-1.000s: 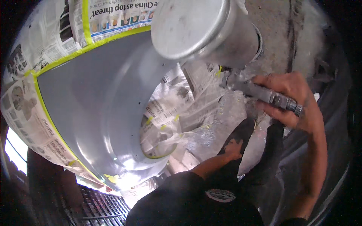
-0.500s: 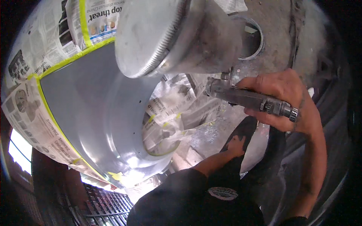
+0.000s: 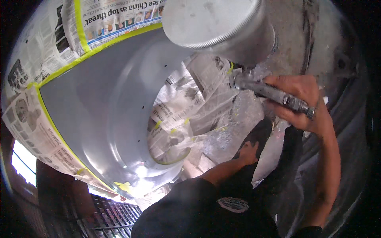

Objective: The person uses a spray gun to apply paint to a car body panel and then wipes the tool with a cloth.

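Note:
My right hand (image 3: pixel 297 99) is wrapped round a metal spray gun (image 3: pixel 270 91), whose nozzle end faces left toward a grey car panel (image 3: pixel 91 99). On top of the gun sits a large silver paint cup (image 3: pixel 246 45) with a round ridged lid (image 3: pixel 206 20). The grey panel has a curved wheel arch, and the gun stays apart from it. My left hand (image 3: pixel 249 152) lies on my dark trouser leg with its fingers stretched out, holding nothing.
Newspaper (image 3: pixel 31 115) held by yellow tape (image 3: pixel 59 71) borders the panel. More newspaper (image 3: pixel 174 103) covers the wheel opening. A metal grille (image 3: pixel 111 216) is at lower left. Behind the cup lies a stained concrete floor (image 3: pixel 293 39).
The spray gun and its cup have shifted up and to the right, uncovering more of the panel and newspaper. The cup now hides most of a round container on the floor. My left hand stays put.

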A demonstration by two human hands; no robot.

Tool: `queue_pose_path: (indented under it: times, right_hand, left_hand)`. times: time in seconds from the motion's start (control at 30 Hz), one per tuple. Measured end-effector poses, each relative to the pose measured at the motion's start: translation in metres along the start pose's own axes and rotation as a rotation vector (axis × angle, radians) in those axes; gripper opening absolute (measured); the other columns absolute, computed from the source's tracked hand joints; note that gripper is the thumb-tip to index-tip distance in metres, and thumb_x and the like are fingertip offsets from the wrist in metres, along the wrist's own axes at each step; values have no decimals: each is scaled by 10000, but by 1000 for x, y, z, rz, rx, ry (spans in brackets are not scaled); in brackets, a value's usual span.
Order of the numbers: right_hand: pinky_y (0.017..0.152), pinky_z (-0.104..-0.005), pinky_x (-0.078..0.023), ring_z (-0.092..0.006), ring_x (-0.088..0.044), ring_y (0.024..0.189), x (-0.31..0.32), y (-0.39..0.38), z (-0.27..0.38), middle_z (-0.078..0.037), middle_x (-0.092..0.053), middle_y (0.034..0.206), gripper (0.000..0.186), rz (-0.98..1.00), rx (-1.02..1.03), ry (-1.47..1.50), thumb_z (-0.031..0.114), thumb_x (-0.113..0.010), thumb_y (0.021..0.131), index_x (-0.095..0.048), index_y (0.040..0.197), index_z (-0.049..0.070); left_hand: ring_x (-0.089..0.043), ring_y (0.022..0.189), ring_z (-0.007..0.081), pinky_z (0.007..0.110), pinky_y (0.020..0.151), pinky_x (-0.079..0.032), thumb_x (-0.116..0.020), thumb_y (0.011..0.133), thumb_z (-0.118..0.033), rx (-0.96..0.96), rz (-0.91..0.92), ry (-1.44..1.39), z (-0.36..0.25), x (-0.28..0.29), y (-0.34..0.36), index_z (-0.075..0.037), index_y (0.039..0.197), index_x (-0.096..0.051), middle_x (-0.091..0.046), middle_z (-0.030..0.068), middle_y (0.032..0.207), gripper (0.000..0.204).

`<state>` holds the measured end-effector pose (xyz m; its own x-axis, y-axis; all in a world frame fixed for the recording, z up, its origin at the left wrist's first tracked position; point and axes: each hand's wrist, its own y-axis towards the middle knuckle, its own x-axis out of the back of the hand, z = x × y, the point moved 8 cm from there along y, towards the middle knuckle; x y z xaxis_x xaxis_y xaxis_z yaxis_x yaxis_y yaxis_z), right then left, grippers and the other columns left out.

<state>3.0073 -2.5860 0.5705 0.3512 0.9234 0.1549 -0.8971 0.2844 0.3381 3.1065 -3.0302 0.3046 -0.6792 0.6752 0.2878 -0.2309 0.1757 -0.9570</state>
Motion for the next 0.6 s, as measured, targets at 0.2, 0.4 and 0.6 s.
queue_pose_path:
  times: [0.2, 0.4, 0.6]
  right_hand:
    - [775, -408, -570, -371, -732, 864, 3, -22, -32, -157, -751, 989, 432, -154, -66, -75, 77, -835, 758, -702, 1168, 33]
    - [810, -418, -566, -385, -725, 911, -5, -38, -50, -169, -749, 1019, 454, -278, -46, -129, 90, -835, 762, -691, 1189, 31]
    - [819, -426, -565, -382, -725, 919, -28, -36, -43, -171, -748, 1037, 432, 48, -171, 87, 78, -812, 778, -692, 1189, 22]
  left_hand:
    - [-594, 1142, 444, 534, 891, -559, -870, 725, -408, 26, 26, 38, 0, 2, -1, -174, 1586, -342, -441, 298, 1323, 1036]
    - [-602, 1119, 467, 521, 908, -560, -840, 753, -426, 0, 66, 43, -3, 4, -3, -180, 1612, -282, -433, 297, 1319, 1054]
    - [-590, 1126, 476, 540, 909, -557, -841, 743, -412, -29, 8, 25, 1, 0, -3, -177, 1601, -298, -435, 292, 1305, 1042]
